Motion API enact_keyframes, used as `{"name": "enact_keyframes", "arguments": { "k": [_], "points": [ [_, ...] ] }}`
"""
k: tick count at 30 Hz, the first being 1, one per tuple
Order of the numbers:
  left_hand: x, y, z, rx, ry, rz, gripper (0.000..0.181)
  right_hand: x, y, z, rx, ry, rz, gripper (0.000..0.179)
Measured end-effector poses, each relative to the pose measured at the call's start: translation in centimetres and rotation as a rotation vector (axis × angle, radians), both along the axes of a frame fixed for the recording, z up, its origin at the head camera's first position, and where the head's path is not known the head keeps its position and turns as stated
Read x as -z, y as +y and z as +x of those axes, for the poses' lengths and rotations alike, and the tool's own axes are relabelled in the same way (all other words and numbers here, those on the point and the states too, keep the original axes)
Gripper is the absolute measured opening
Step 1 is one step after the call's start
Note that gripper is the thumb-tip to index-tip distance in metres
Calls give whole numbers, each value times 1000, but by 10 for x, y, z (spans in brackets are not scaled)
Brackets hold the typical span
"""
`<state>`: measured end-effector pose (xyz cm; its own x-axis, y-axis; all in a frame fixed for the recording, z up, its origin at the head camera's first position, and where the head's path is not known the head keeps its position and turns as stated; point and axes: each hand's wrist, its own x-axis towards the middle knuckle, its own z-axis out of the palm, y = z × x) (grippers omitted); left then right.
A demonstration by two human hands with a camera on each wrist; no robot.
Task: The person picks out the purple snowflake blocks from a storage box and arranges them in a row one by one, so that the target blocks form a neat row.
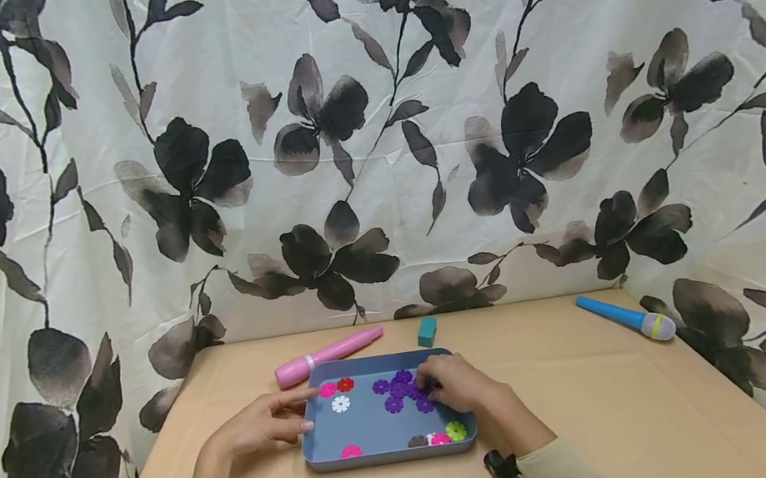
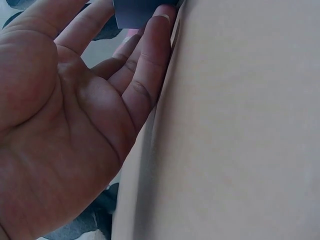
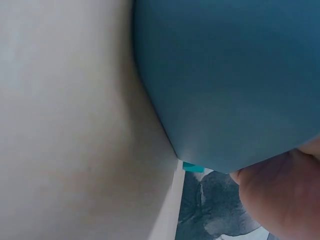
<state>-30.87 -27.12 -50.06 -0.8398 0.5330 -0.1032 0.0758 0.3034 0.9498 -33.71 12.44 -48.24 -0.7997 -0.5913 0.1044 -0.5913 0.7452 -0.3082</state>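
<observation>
Two hands (image 1: 265, 424) at one tray (image 1: 378, 434)

We see a matt, smooth tan tabletop (image 1: 608, 404) that looks like cardboard or plain board, without sheen. At its middle sits a grey-blue rectangular plastic tray (image 1: 377, 430), its surface smooth with a soft satin finish. Inside the tray lie small flower-shaped plastic discs in purple, pink, red, white and green (image 1: 399, 393), smooth and bright. Behind the tray, a pink plastic toy microphone (image 1: 330, 355) looks glossy, and a small teal block (image 1: 427, 331) looks matt. Right of the tray, a blue plastic toy microphone (image 1: 626, 318) has a silvery textured head. Behind the tray hangs a white cloth with dark flower print (image 1: 364, 124), creased, faintly lustrous.
</observation>
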Motion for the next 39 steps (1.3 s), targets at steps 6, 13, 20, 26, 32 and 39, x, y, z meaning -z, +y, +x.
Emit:
{"name": "enact_keyframes", "arguments": {
  "k": [6,13,20,26,32,39],
  "points": [
    [1,-1,-1,8,29,-18,68,1,0,-2,-15,-54,-78,17],
    [1,1,-2,-5,30,-32,68,-3,7,-3,-30,-131,-197,16],
    [0,2,-3,-12,28,-27,68,-15,28,-3,-9,-200,-411,19],
    [0,1,-2,-9,23,-35,68,-16,58,-8,50,-174,-505,17],
    [-1,1,-1,-12,23,-44,69,-19,79,-11,64,-154,-550,16],
    [-3,1,0,-19,27,-52,69,-19,91,-11,105,-173,-544,18]
  ]
}}
